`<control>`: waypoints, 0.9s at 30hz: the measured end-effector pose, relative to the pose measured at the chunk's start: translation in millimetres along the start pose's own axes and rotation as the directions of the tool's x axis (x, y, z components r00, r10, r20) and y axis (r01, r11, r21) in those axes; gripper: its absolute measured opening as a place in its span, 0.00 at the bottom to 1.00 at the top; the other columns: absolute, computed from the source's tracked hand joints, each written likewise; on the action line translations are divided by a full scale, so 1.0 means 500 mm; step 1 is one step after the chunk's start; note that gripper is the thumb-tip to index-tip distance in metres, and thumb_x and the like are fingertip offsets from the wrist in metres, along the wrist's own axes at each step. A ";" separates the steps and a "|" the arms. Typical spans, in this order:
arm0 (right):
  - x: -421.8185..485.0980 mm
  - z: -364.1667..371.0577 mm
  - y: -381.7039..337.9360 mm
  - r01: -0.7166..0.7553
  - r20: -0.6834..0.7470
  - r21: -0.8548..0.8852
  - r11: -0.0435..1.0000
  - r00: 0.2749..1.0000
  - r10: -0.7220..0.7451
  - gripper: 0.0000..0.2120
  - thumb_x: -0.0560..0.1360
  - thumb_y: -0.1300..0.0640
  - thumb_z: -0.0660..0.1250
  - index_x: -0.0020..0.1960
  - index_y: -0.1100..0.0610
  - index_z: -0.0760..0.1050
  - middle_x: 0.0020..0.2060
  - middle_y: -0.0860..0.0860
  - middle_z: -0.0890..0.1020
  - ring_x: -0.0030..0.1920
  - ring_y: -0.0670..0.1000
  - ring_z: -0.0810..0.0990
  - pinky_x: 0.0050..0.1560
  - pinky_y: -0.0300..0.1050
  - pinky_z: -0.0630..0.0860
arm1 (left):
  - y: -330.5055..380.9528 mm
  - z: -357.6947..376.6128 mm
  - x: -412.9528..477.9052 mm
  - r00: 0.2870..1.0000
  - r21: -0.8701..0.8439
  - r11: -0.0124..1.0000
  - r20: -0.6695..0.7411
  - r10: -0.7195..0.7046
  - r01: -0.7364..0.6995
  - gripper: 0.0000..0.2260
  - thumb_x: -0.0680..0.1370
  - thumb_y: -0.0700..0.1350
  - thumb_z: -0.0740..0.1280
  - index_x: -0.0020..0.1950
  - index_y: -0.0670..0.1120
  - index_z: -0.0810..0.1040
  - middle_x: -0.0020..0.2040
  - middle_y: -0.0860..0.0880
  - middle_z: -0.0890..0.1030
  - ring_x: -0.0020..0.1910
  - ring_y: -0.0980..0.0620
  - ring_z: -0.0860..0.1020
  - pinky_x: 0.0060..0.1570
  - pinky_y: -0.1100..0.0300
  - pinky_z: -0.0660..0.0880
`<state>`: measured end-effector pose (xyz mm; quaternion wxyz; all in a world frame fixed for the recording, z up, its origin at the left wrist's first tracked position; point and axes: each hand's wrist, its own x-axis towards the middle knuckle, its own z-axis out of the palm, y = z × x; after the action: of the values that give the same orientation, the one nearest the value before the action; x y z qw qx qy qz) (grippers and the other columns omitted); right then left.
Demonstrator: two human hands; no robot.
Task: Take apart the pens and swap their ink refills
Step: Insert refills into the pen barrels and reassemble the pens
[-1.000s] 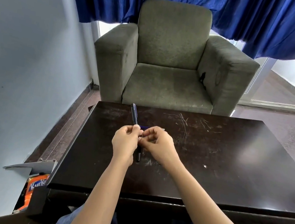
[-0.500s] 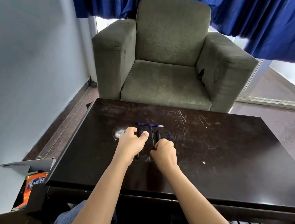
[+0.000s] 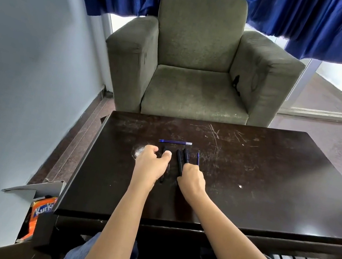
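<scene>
Altogether five slim pen pieces show on the dark table [image 3: 267, 186], all gathered close around the two hands. One blue refill [image 3: 175, 142] lies crosswise, clear of both hands and just beyond their fingertips. A second, shorter blue refill [image 3: 198, 158] points away from the person, its near end running under the fingers of the right hand [image 3: 191, 179]. Two black barrels lie side by side between the hands: the longer black barrel [image 3: 179, 161] runs back along the right hand's thumb side, and the shorter black piece [image 3: 186, 155] sits just beside it, its near end at the right fingertips. A fifth black part [image 3: 165, 150] shows between the thumb and forefinger of the left hand [image 3: 150, 166], with more of it peeking out below that palm.

The left hand is curled down over that black part, thumb and finger closing on it; whether it is truly pinched or only touched I cannot tell. The right hand rests knuckles up with its fingers bent onto the ends of the pieces; whether it holds any of them I cannot tell.

To the right of the right hand the tabletop lies bare out to its far and right edges. Left of the left hand there is a narrower strip before the table's left edge. One green armchair [image 3: 196, 67] stands past the far edge, and one open cardboard box [image 3: 31, 193] sits on the floor by the near left corner.
</scene>
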<state>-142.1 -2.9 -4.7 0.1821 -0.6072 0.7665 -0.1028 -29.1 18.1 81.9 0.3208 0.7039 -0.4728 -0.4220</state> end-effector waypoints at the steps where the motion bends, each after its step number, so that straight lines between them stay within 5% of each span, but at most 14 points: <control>1: 0.001 0.001 0.000 0.002 -0.004 -0.008 1.000 1.000 -0.002 0.09 0.77 0.64 0.63 0.56 0.63 0.74 0.54 0.58 0.79 0.55 0.60 0.80 0.47 0.47 0.76 | 0.000 0.000 -0.001 1.000 0.000 1.000 0.000 0.000 0.000 0.22 0.79 0.51 0.64 0.71 0.46 0.67 0.69 0.46 0.72 0.65 0.48 0.73 0.55 0.59 0.68; 13: 0.002 0.002 0.001 -0.016 -0.033 0.014 1.000 0.999 0.016 0.06 0.76 0.65 0.63 0.52 0.62 0.75 0.50 0.58 0.80 0.51 0.60 0.81 0.46 0.49 0.77 | 0.001 -0.004 -0.003 1.000 -0.021 1.000 0.005 -0.006 0.006 0.20 0.78 0.51 0.64 0.68 0.45 0.71 0.66 0.47 0.74 0.61 0.50 0.75 0.51 0.61 0.68; 20: -0.003 -0.012 -0.014 0.019 -0.062 -0.097 0.995 0.998 -0.025 0.11 0.78 0.55 0.63 0.56 0.61 0.74 0.51 0.56 0.81 0.53 0.59 0.81 0.44 0.48 0.75 | 0.002 -0.004 -0.001 1.000 0.004 1.000 -0.012 -0.010 0.010 0.20 0.79 0.50 0.64 0.69 0.46 0.69 0.67 0.46 0.74 0.62 0.49 0.75 0.51 0.60 0.68; 23: -0.006 -0.009 -0.034 0.100 -0.113 -0.116 0.988 0.987 -0.113 0.10 0.79 0.55 0.60 0.56 0.59 0.72 0.51 0.56 0.80 0.52 0.60 0.81 0.44 0.49 0.75 | 0.004 -0.006 0.000 0.999 0.005 1.000 -0.029 -0.015 0.015 0.19 0.79 0.50 0.63 0.69 0.46 0.69 0.67 0.47 0.74 0.62 0.49 0.75 0.52 0.60 0.70; 27: -0.008 0.025 -0.052 0.302 0.040 0.011 0.953 0.952 -0.303 0.14 0.79 0.59 0.57 0.64 0.59 0.68 0.56 0.59 0.73 0.56 0.60 0.75 0.51 0.54 0.75 | 0.001 -0.008 0.002 0.999 -0.021 1.000 -0.045 -0.011 0.010 0.18 0.79 0.49 0.63 0.68 0.46 0.70 0.66 0.47 0.74 0.61 0.50 0.75 0.50 0.62 0.68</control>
<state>-113.2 -4.3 -5.5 0.1814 -0.7190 0.6604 -0.1186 -25.3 17.2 83.8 0.3364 0.7122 -0.4574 -0.4128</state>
